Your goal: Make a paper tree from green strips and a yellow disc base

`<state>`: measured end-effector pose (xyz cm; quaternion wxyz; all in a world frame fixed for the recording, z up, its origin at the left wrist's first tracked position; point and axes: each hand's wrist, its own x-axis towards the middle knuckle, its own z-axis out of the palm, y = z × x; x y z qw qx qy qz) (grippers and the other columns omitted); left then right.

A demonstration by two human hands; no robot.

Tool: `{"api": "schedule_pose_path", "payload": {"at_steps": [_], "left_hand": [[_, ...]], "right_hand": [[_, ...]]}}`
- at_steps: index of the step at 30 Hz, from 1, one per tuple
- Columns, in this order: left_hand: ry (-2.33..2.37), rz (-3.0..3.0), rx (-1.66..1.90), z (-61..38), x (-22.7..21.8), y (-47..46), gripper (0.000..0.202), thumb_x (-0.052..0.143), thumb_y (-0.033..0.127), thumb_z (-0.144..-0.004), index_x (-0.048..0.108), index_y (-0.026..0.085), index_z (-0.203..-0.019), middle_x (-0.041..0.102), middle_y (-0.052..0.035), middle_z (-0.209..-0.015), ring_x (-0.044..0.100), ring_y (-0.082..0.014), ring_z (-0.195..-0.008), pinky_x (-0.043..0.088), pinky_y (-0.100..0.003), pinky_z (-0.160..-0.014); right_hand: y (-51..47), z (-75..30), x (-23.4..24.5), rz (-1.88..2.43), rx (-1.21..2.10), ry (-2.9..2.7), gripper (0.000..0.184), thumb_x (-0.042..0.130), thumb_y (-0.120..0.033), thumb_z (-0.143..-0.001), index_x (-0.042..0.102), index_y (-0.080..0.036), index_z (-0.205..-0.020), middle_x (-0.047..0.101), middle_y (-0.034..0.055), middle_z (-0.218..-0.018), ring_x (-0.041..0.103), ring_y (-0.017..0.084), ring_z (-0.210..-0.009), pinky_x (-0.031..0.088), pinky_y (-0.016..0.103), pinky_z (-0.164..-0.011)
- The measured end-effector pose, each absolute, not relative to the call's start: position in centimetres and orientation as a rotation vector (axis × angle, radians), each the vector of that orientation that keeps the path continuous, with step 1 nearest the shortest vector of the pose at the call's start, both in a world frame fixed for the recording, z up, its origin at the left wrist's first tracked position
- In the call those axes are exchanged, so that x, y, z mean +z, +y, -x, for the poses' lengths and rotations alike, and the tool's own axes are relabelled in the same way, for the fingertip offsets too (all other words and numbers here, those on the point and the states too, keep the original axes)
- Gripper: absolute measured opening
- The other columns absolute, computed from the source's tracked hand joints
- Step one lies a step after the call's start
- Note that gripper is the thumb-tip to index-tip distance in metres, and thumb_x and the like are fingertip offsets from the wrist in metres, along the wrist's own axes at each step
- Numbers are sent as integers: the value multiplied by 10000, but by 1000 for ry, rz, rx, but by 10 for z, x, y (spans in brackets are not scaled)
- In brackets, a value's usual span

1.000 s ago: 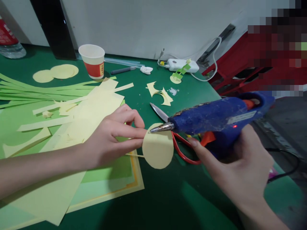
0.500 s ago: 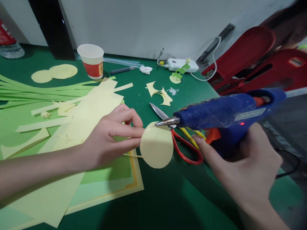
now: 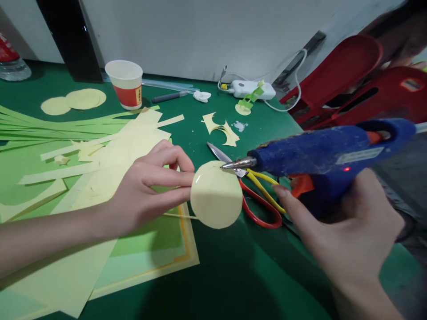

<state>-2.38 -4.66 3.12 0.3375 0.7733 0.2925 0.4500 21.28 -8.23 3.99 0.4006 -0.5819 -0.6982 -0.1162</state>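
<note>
Item: left hand (image 3: 156, 180), fingers pinched narrow on the left edge of a pale yellow paper disc (image 3: 216, 198), just right of the fingertips. Beyond the disc, between both hands' fingers: red-handled scissors (image 3: 220, 154). Item: blue glue gun (image 3: 307, 149), nozzle over the disc's upper part, grip held in the right hand (image 3: 353, 222), thumb extended, other fingers mostly hidden.

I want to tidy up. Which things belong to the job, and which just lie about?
Seemingly the job:
pale yellow paper disc in the left hand;
blue plastic glue gun in the right hand;
metal scissors with red and yellow handles.

Seemingly lying about:
red and white paper cup;
clear red-labelled plastic bottle.
</note>
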Motion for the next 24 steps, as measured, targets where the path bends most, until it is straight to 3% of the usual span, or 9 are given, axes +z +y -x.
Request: {"api": "schedule_pose_path", "payload": {"at_steps": [9, 24], "left_hand": [[760, -1994, 1211, 25, 29, -47, 220, 613, 141, -787, 658, 231, -591, 540, 4, -699, 421, -144, -708, 370, -314, -630], [729, -2011, 1256, 25, 29, -48, 238, 604, 69, -754, 593, 210, -563, 518, -1, -671, 391, -159, -699, 346, -338, -624]], "right_hand": [[-81, -214, 39, 1504, -304, -1704, 348, 714, -348, -584, 396, -210, -609, 319, -82, -442, 265, 63, -374, 224, 212, -335], [-79, -215, 38, 1498, -364, -1705, 357, 720, -344, -567, 387, -218, -594, 301, -83, -431, 254, 69, -365, 214, 216, -331]]}}
